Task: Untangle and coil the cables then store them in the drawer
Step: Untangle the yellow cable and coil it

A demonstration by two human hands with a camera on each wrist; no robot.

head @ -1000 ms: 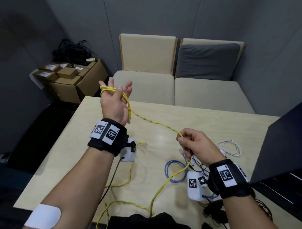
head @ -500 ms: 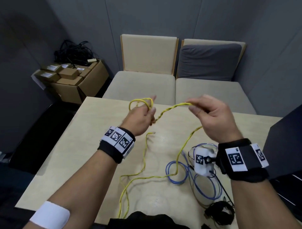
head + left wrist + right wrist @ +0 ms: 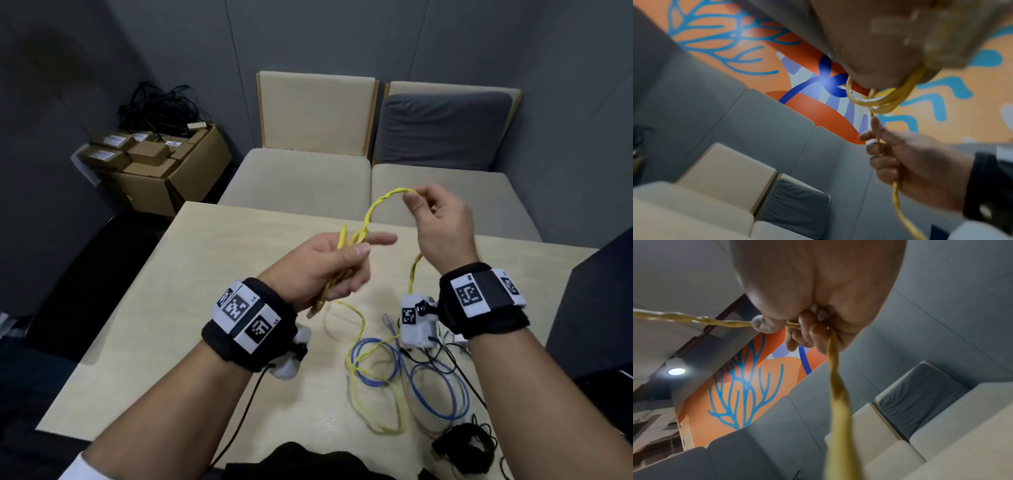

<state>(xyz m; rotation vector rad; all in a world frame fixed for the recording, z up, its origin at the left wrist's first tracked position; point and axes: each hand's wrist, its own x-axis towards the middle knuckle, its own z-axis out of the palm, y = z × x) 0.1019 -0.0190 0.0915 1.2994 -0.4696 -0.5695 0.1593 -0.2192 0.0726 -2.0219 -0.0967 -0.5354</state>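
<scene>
Yellow cable (image 3: pixel 371 214) arcs in the air above the worktop (image 3: pixel 191 294), held between both hands. The left hand (image 3: pixel 320 270) has its fingers (image 3: pixel 346 291) curled round a small bundle of yellow loops, thumb pressed on top and index finger pointing out straight. The right hand (image 3: pixel 442 226), raised higher and just beside it, pinches the cable between thumb and fingertips; from there the cable drops past the wrist to the worktop. Its slack lies in loose loops over a blue cable (image 3: pixel 428 383), with thin black wires beside them and a black coiled cable (image 3: pixel 462 448) near the front edge. Cardboard boxes (image 3: pixel 154 164) stand on the floor at the far left.
</scene>
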